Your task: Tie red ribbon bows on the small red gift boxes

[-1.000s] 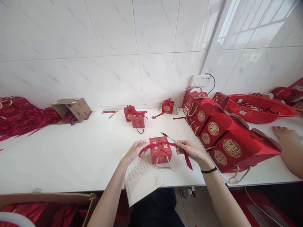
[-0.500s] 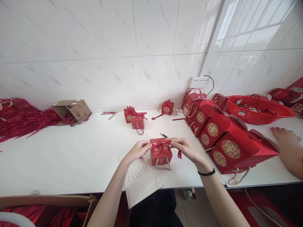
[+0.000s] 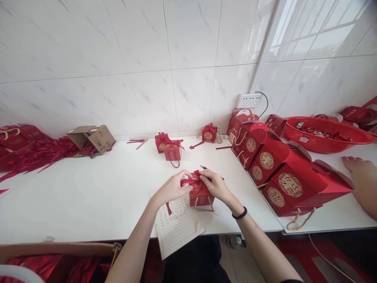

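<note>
A small red gift box (image 3: 202, 199) with gold print and a rope handle stands in front of me, partly on an open notebook (image 3: 178, 230). Across its top runs a dark red ribbon (image 3: 188, 182). My left hand (image 3: 175, 185) pinches the ribbon at the box's left side, and one tail hangs over the written page. On the box top, my right hand (image 3: 214, 184) has its fingertips closed on the ribbon near the middle. The fingers hide part of the ribbon. A black pen (image 3: 203, 167) lies just behind the box.
Tied red boxes (image 3: 172, 150) stand near the wall. Larger red boxes (image 3: 287, 188) line the right side, before a red basin (image 3: 324, 133). A cardboard box (image 3: 101, 139) with ribbons lies left. Another person's arm (image 3: 363, 182) rests at the far right.
My right hand has moved left from the ribbon's right end to the middle of the box top. The left hand has shifted slightly, its fingers now more curled around the ribbon.
</note>
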The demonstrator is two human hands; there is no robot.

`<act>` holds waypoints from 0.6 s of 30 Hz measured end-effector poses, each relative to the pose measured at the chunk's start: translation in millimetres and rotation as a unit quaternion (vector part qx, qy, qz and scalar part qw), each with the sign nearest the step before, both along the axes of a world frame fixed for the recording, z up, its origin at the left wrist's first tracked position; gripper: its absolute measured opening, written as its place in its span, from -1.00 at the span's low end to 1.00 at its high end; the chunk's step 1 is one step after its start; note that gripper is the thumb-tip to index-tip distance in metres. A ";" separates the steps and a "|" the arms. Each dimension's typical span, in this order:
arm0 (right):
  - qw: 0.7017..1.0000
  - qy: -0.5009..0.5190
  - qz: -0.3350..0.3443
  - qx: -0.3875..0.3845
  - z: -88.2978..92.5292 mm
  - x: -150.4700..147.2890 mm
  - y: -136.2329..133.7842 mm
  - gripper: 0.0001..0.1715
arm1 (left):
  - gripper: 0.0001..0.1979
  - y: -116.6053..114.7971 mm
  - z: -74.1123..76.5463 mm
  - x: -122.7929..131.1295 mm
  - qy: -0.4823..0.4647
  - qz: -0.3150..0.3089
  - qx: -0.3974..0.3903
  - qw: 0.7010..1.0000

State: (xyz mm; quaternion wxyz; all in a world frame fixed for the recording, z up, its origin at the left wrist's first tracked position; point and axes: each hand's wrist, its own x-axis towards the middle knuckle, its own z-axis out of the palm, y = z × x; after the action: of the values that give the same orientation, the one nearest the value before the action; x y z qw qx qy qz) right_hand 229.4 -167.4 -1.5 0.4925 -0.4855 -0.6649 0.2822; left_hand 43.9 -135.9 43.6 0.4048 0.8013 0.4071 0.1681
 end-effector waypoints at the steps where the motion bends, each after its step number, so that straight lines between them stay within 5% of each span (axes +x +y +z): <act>1: 1.000 -0.002 -0.005 0.004 -1.1 0.0 -0.3 -0.72 | -0.77 -0.8 1.9 0.0 0.012 -0.008 0.017 1.000; 10: 0.994 0.085 -0.066 -0.030 -10.1 -6.1 1.5 -0.75 | -0.77 0.0 9.7 8.0 0.061 -0.016 0.185 0.981; 18: 0.998 0.008 -0.056 -0.016 -4.1 -7.3 -1.0 -0.80 | -0.78 11.9 17.7 23.2 0.021 -0.073 0.224 0.972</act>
State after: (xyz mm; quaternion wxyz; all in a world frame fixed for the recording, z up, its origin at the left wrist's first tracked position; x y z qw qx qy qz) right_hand 222.1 -168.5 -5.6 0.5050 -0.5274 -0.6282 0.2687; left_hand 67.1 -124.0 61.2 0.2176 0.9026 0.3076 0.2083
